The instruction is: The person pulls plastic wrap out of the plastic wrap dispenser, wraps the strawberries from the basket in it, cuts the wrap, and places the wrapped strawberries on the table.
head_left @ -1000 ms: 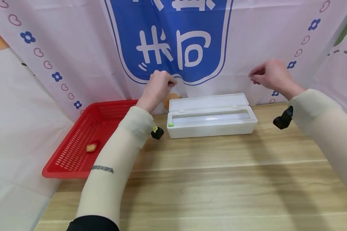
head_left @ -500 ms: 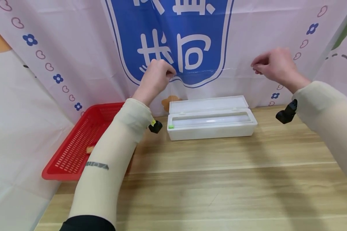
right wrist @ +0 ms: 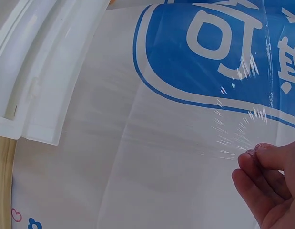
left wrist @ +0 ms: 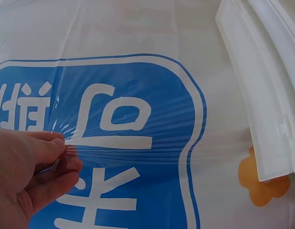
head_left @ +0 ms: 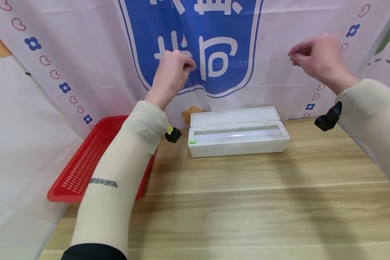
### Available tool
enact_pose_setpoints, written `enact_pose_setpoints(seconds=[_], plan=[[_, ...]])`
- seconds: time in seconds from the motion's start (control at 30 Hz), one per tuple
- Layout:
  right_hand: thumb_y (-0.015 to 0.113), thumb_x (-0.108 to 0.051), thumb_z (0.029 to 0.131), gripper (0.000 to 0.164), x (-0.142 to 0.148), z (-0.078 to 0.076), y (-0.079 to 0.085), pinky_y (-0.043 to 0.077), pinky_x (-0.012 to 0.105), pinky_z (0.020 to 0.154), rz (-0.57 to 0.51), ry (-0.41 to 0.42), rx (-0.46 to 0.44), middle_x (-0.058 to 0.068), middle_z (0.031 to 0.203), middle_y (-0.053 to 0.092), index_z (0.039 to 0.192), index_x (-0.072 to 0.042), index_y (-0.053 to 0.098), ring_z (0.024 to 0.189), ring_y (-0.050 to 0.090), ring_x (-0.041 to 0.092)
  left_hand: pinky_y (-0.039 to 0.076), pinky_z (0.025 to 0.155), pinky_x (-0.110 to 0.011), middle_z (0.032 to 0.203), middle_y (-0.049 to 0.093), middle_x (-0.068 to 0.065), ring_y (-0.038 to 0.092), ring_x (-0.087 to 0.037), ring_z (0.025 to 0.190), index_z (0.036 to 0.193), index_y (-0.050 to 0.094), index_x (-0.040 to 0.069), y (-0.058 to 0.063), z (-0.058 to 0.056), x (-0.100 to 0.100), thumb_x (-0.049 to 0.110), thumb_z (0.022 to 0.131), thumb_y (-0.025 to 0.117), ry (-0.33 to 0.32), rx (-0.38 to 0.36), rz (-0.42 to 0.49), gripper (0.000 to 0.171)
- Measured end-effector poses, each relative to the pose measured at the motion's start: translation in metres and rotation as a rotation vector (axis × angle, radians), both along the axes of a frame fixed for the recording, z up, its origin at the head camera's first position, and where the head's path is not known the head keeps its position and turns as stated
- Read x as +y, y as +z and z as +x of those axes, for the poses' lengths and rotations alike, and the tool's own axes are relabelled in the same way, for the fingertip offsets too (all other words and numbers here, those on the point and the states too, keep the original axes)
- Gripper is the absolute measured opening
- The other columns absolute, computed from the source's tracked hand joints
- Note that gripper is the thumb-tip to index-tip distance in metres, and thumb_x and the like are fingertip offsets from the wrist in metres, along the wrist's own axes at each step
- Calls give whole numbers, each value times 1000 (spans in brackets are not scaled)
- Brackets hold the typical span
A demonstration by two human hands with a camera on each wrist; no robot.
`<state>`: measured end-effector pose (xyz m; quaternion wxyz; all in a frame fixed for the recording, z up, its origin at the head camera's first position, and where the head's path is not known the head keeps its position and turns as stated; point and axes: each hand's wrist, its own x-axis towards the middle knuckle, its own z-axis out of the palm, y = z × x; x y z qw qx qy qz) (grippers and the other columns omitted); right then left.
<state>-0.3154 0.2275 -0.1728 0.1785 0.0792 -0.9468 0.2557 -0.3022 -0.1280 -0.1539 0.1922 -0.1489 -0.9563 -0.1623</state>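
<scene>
Clear cling film [left wrist: 118, 151] is stretched between my two hands above and behind a white dispenser box [head_left: 238, 148]. My left hand [head_left: 172, 74] pinches one corner of it between thumb and fingers. At the other corner, my right hand [head_left: 325, 59] pinches the film too; bright creases fan out from those fingertips in the right wrist view. The box stands on the table with its lid [head_left: 235, 116] tipped back, and a pale roll [head_left: 237, 135] shows in its slot. In the head view the film itself is barely visible.
A red plastic basket [head_left: 65, 196] stands at the left, partly hidden behind my left forearm. The wooden table [head_left: 240, 206] extends in front of the box. A printed curtain [head_left: 266, 86] hangs close behind it.
Both hands have risen, still pinching the film. The right has also shifted to the right, the left slightly to the left. The pale piece in the basket is now covered by my left forearm.
</scene>
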Motion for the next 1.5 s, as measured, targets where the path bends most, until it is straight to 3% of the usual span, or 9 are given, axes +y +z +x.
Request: enact_pose_setpoints(seconds=[0.1,0.3,0.47,0.5,0.77,1.0,1.23,1.5], plan=[[47,-29,98,39,0,2,4,44,11,70,-24,-13,14,19,123,64,127,-8,62,72,44,-13,47,100,-25,121,68,-3,62,-16,110,118,71,17,5,2,1,18,97,51,9,17,26,28],[45,-34,98,42,1,5,14,48,21,95,-34,-53,52,17,128,62,128,-11,61,83,52,-7,39,109,-27,122,68,-2,60,-15,112,119,70,17,14,6,2,21,98,49,32,77,53,30],[44,-38,98,43,0,6,20,46,22,98,-51,-72,65,17,130,61,127,-13,62,96,60,2,42,106,-24,122,68,-2,60,-14,111,119,70,17,18,9,3,24,98,50,40,104,95,30],[44,-38,98,42,1,6,22,46,22,98,-50,-75,68,17,130,61,127,-13,62,93,58,-1,46,100,-22,122,68,-2,59,-13,111,120,70,17,19,10,3,24,98,50,40,108,103,30],[45,-39,97,43,6,9,33,42,22,104,-104,-85,68,-2,115,65,128,-13,62,80,47,-12,46,98,-18,122,68,-2,60,-12,110,119,70,17,30,18,6,25,98,49,24,188,108,31],[45,-40,96,44,9,15,36,44,15,96,-98,-75,114,-5,115,67,126,-12,64,78,46,-14,44,99,-15,125,66,1,59,-10,113,122,68,19,37,31,6,25,98,48,21,171,93,32],[50,-34,95,41,18,31,36,37,4,69,-97,5,184,-31,87,53,123,-6,65,76,48,-14,48,93,-16,120,69,0,61,-11,103,119,70,19,39,49,0,26,98,49,-49,211,38,30],[53,-27,96,37,31,55,38,35,2,71,-9,66,168,-39,79,45,123,-2,63,75,47,-16,51,89,-21,112,71,-5,64,-12,94,116,71,14,42,78,-11,25,95,55,-142,213,-2,30]])
